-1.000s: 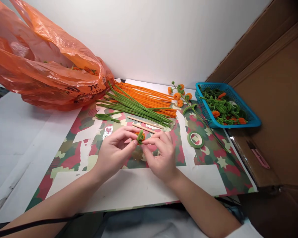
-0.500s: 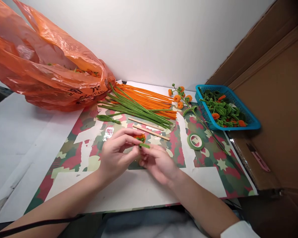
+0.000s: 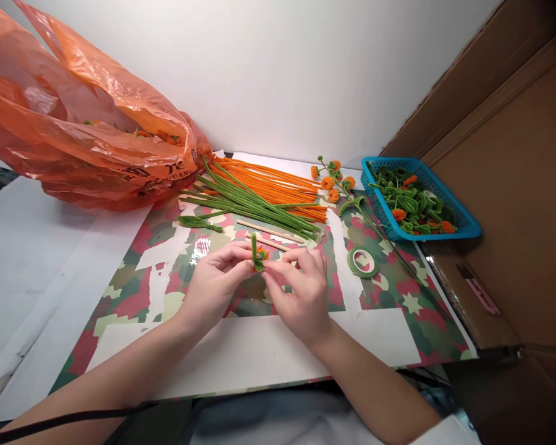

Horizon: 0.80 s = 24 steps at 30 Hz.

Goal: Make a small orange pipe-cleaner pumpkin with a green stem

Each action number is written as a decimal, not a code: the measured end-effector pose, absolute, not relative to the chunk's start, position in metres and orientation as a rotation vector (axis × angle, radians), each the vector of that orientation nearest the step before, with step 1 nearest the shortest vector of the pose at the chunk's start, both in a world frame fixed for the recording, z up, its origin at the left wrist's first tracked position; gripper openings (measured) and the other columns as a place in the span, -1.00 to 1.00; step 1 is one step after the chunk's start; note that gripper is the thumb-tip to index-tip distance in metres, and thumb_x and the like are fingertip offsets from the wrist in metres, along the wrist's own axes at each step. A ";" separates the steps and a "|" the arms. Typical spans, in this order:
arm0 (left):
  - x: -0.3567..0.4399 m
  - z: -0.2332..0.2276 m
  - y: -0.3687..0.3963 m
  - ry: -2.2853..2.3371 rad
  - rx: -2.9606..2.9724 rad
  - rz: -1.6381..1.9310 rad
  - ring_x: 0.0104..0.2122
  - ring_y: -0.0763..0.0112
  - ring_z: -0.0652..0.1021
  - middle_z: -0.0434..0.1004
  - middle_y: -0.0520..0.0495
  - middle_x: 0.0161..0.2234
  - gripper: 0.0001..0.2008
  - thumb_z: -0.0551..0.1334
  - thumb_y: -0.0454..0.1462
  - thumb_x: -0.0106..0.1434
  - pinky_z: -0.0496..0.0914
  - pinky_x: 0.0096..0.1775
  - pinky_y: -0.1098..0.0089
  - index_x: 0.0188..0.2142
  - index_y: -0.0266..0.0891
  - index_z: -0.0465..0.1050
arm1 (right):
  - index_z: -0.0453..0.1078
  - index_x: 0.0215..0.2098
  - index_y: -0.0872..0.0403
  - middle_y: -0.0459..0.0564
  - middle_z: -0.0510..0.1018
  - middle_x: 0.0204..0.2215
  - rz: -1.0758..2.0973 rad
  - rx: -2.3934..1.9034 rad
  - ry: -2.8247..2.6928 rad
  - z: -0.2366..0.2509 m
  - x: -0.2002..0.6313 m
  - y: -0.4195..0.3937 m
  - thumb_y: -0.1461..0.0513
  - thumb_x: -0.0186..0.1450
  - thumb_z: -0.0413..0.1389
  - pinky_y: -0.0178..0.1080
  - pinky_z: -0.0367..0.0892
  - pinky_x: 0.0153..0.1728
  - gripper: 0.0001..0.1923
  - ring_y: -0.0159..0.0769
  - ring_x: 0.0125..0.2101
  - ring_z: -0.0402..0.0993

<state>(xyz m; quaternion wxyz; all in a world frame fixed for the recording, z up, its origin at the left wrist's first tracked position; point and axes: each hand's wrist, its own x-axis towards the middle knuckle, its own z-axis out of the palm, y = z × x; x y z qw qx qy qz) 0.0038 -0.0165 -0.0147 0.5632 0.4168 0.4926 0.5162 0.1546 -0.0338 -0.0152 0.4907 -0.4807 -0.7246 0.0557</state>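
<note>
Both my hands meet over the camouflage-patterned board (image 3: pixel 398 321). My left hand (image 3: pixel 213 284) and my right hand (image 3: pixel 301 290) pinch a small orange pipe-cleaner bud wrapped in green pipe cleaner (image 3: pixel 258 256). A short green end sticks straight up from it. Just behind my fingers lie two thin wooden sticks (image 3: pixel 271 232), then a bundle of green pipe cleaners (image 3: pixel 254 204) and a bundle of orange pipe cleaners (image 3: pixel 273 182).
A big orange plastic bag (image 3: pixel 83 130) lies at the back left. A roll of green tape (image 3: pixel 362 261) and a finished stem with orange buds (image 3: pixel 338 182) sit right of my hands. A blue basket (image 3: pixel 458 230) holds green and orange pieces. A cardboard box wall (image 3: pixel 514 185) stands at the right.
My right hand dropped low beside the bud, then came back up to it. The green end of the pipe cleaner now points upward instead of lying sideways.
</note>
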 end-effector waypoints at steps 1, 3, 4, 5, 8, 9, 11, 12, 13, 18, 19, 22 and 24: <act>0.004 -0.014 -0.017 1.167 0.983 1.212 -0.21 0.23 0.58 0.56 -0.08 -0.35 -0.92 0.37 -0.27 0.02 0.50 -0.26 0.36 -0.50 -0.23 0.54 | 0.52 -0.33 -0.05 -0.04 0.47 -0.43 0.051 -1.162 -1.811 -0.016 0.155 -0.033 0.30 0.28 0.15 -0.15 0.11 -0.33 -0.87 -0.25 -0.36 0.29; 0.005 -0.012 -0.018 1.197 1.015 1.222 -0.22 0.23 0.58 0.56 -0.08 -0.34 -0.92 0.37 -0.28 0.02 0.50 -0.26 0.36 -0.52 -0.22 0.53 | 0.51 -0.31 -0.04 -0.04 0.49 -0.43 -0.045 -1.144 -1.858 -0.018 0.153 -0.032 0.30 0.30 0.15 -0.14 0.07 -0.33 -0.89 -0.24 -0.36 0.29; 0.005 -0.010 -0.020 1.212 1.038 1.231 -0.20 0.23 0.57 0.56 -0.08 -0.31 -0.92 0.37 -0.28 0.03 0.51 -0.26 0.35 -0.52 -0.22 0.52 | 0.50 -0.30 -0.03 -0.04 0.49 -0.43 -0.065 -1.137 -1.860 -0.019 0.152 -0.032 0.29 0.30 0.15 -0.13 0.07 -0.32 -0.90 -0.23 -0.36 0.29; 0.006 -0.008 -0.021 1.225 1.063 1.244 -0.19 0.21 0.57 0.56 -0.10 -0.27 -0.92 0.37 -0.28 0.04 0.52 -0.25 0.34 -0.52 -0.21 0.52 | 0.50 -0.30 -0.02 -0.04 0.50 -0.43 -0.067 -1.137 -1.852 -0.019 0.150 -0.032 0.28 0.30 0.16 -0.13 0.07 -0.32 -0.91 -0.23 -0.36 0.29; 0.009 -0.005 -0.024 1.234 1.143 1.308 -0.13 0.18 0.56 0.54 -0.12 -0.18 -0.92 0.34 -0.27 0.08 0.54 -0.23 0.30 -0.51 -0.19 0.51 | 0.48 -0.32 -0.01 -0.04 0.48 -0.43 0.018 -1.178 -1.786 -0.021 0.145 -0.034 0.28 0.29 0.15 -0.14 0.08 -0.31 -0.93 -0.24 -0.35 0.33; 0.010 -0.004 -0.025 1.232 1.163 1.328 -0.13 0.19 0.56 0.53 -0.12 -0.17 -0.92 0.33 -0.27 0.09 0.55 -0.23 0.29 -0.51 -0.19 0.50 | 0.47 -0.33 0.00 -0.05 0.47 -0.43 0.070 -1.193 -1.755 -0.021 0.143 -0.034 0.29 0.29 0.15 -0.14 0.09 -0.30 -0.93 -0.24 -0.35 0.34; 0.011 -0.004 -0.026 1.222 1.184 1.355 -0.14 0.21 0.56 0.52 -0.11 -0.18 -0.92 0.31 -0.28 0.09 0.55 -0.24 0.29 -0.51 -0.19 0.50 | 0.46 -0.35 0.01 -0.05 0.46 -0.44 0.166 -1.210 -1.701 -0.022 0.141 -0.035 0.29 0.28 0.15 -0.15 0.14 -0.29 -0.93 -0.25 -0.35 0.35; 0.011 -0.004 -0.026 1.219 1.189 1.360 -0.15 0.22 0.56 0.52 -0.10 -0.19 -0.93 0.31 -0.29 0.09 0.55 -0.24 0.29 -0.51 -0.19 0.50 | 0.46 -0.35 0.02 -0.05 0.45 -0.44 0.203 -1.213 -1.681 -0.022 0.140 -0.035 0.30 0.28 0.15 -0.15 0.16 -0.29 -0.93 -0.25 -0.35 0.36; 0.011 -0.004 -0.026 1.217 1.193 1.364 -0.16 0.23 0.56 0.51 -0.10 -0.19 -0.94 0.31 -0.30 0.08 0.55 -0.25 0.30 -0.51 -0.19 0.49 | 0.46 -0.35 0.02 -0.05 0.45 -0.44 0.233 -1.214 -1.667 -0.022 0.140 -0.035 0.30 0.28 0.15 -0.15 0.17 -0.29 -0.93 -0.25 -0.35 0.36; 0.011 -0.004 -0.025 1.219 1.212 1.368 -0.16 0.23 0.56 0.51 -0.10 -0.20 -0.92 0.30 -0.31 0.08 0.54 -0.23 0.30 -0.53 -0.20 0.48 | 0.45 -0.37 0.02 -0.07 0.45 -0.46 0.326 -1.200 -1.627 -0.023 0.141 -0.034 0.33 0.28 0.15 -0.17 0.22 -0.30 -0.90 -0.26 -0.35 0.39; 0.011 -0.003 -0.025 1.219 1.218 1.371 -0.16 0.24 0.56 0.52 -0.09 -0.20 -0.92 0.30 -0.32 0.08 0.53 -0.22 0.30 -0.53 -0.20 0.48 | 0.44 -0.38 0.02 -0.07 0.45 -0.47 0.334 -1.192 -1.623 -0.023 0.142 -0.034 0.33 0.29 0.14 -0.17 0.23 -0.30 -0.89 -0.27 -0.36 0.39; 0.011 -0.004 -0.024 1.214 1.222 1.383 -0.17 0.26 0.56 0.52 -0.07 -0.22 -0.92 0.30 -0.32 0.07 0.52 -0.23 0.34 -0.53 -0.20 0.48 | 0.46 -0.38 0.02 -0.07 0.47 -0.47 0.306 -1.176 -1.636 -0.023 0.142 -0.033 0.31 0.29 0.17 -0.17 0.21 -0.30 -0.91 -0.27 -0.36 0.39; 0.011 -0.004 -0.024 1.207 1.202 1.372 -0.16 0.26 0.56 0.52 -0.06 -0.21 -0.95 0.30 -0.32 0.07 0.51 -0.23 0.35 -0.51 -0.20 0.49 | 0.48 -0.36 0.01 -0.07 0.48 -0.45 0.239 -1.189 -1.656 -0.023 0.142 -0.032 0.27 0.28 0.19 -0.16 0.18 -0.29 -0.95 -0.27 -0.37 0.38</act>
